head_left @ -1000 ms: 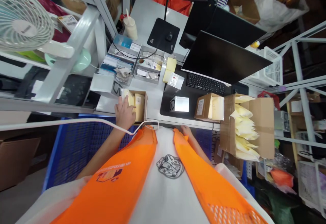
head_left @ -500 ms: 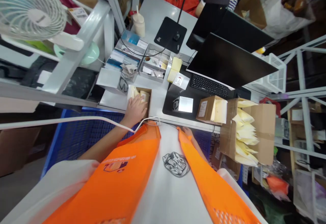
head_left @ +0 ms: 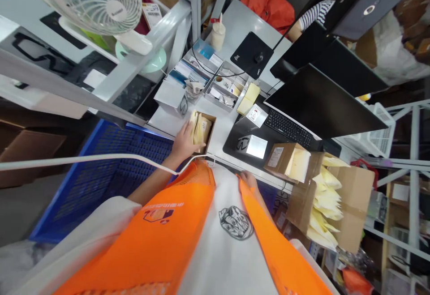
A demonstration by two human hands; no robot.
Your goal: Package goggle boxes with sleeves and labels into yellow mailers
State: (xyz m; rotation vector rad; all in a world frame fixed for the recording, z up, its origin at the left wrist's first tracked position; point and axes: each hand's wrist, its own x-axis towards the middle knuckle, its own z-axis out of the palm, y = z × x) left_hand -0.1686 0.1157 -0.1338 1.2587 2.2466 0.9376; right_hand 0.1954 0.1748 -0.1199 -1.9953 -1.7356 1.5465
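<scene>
My left hand (head_left: 184,143) is closed around the near-left end of several pale yellow padded envelopes (head_left: 199,127), thumb on one side and fingers on the other. These envelopes stand in a small open cardboard box (head_left: 211,127) at the desk's front edge, leaning out over its left side. My right hand (head_left: 248,179) is low by the front edge of the desk, close to the orange vest (head_left: 257,214). Its fingers are mostly hidden, and I cannot make out anything in it.
A white cable (head_left: 134,156) crosses in front of my left forearm. On the desk are grey organiser trays (head_left: 218,100), a keyboard (head_left: 289,127), a monitor (head_left: 325,102) and another envelope box (head_left: 282,158). A larger carton (head_left: 358,196) of envelopes stands right; a blue crate (head_left: 80,192) lies below left.
My left hand has shifted from over the box to its left side, gripping the envelopes, which now lean outward. The whole view has swung, moving the desk items rightward. My right hand stays low.
</scene>
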